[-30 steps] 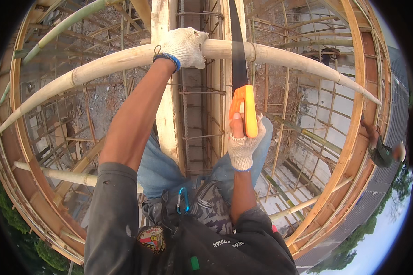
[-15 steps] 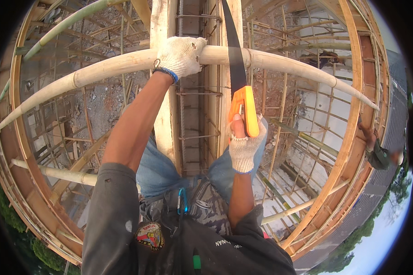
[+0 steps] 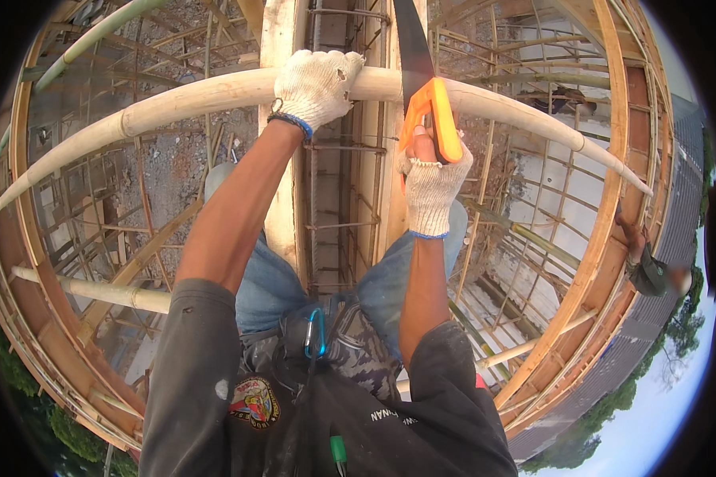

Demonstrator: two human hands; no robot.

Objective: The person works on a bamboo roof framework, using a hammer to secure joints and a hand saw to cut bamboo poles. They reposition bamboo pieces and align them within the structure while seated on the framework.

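from afar i see the left hand (image 3: 314,89) clasping a pale pole (image 3: 191,95) lying across two boards (image 3: 284,222), likely stiff and best held beside the saw (image 3: 414,49), whose orange handle (image 3: 446,123) the right hand (image 3: 437,176) grips.

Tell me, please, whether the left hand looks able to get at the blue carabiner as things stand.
Probably not while the left hand grips the pale pole; if it let go, likely yes, since nothing seems to cover the blue carabiner.
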